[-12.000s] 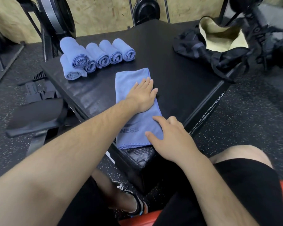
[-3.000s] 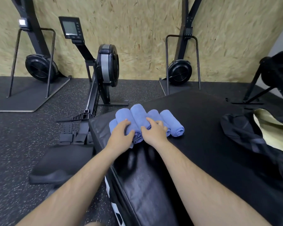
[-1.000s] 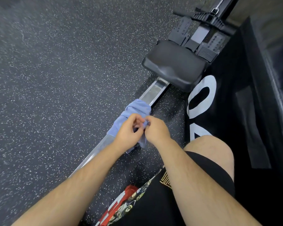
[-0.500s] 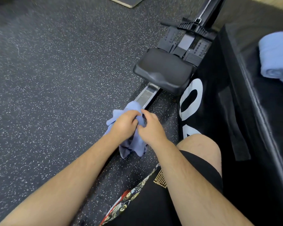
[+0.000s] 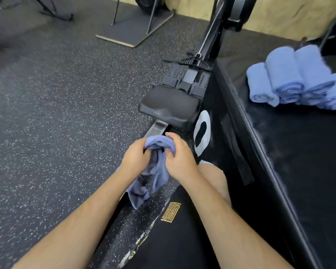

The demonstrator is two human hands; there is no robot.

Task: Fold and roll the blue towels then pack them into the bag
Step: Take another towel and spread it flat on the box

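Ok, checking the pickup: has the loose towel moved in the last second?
Yes. The loose towel has come up off the rowing machine's rail.

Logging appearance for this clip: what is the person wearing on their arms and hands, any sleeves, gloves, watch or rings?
Nothing is worn on either. The left hand and right hand have no gloves and no rings showing. The left forearm and right forearm are bare to the frame edge: no sleeves, watch or bands. Below them are black shorts with a gold emblem.
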